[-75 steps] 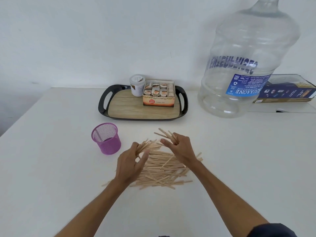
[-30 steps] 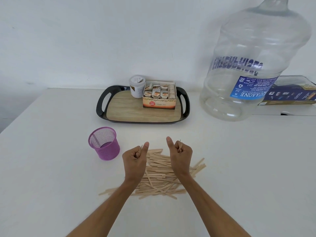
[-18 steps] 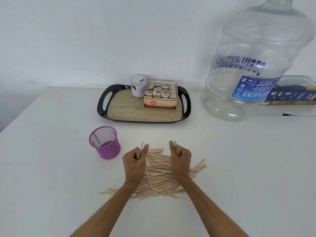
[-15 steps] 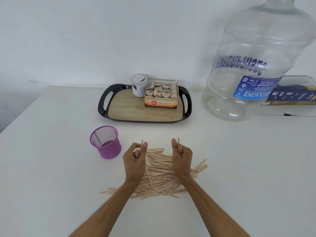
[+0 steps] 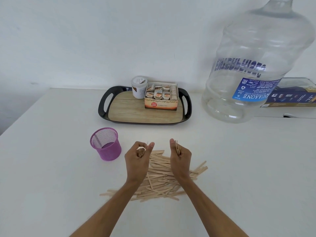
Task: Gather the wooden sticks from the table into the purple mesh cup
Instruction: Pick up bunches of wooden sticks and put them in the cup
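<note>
A pile of flat wooden sticks [image 5: 160, 178] lies on the white table [image 5: 51, 168] in front of me. My left hand [image 5: 137, 161] is fisted around a small bundle of sticks held upright above the pile's left side. My right hand [image 5: 181, 159] is fisted around another upright bundle above the pile's right side, stick tips showing beside the thumb. The purple mesh cup [image 5: 106, 144] stands upright to the left of my left hand, a short gap away. No sticks show inside it.
Behind the pile sits a black tray [image 5: 145, 113] bearing a tea box [image 5: 161, 98] and a white jar [image 5: 138, 87]. A large clear water jug [image 5: 256, 65] stands at the back right, with a dark blue box [image 5: 294, 94] behind it.
Both hands closed into fists on bundles of sticks taken from the pile and lifted them upright. In the last half second they have barely moved.
</note>
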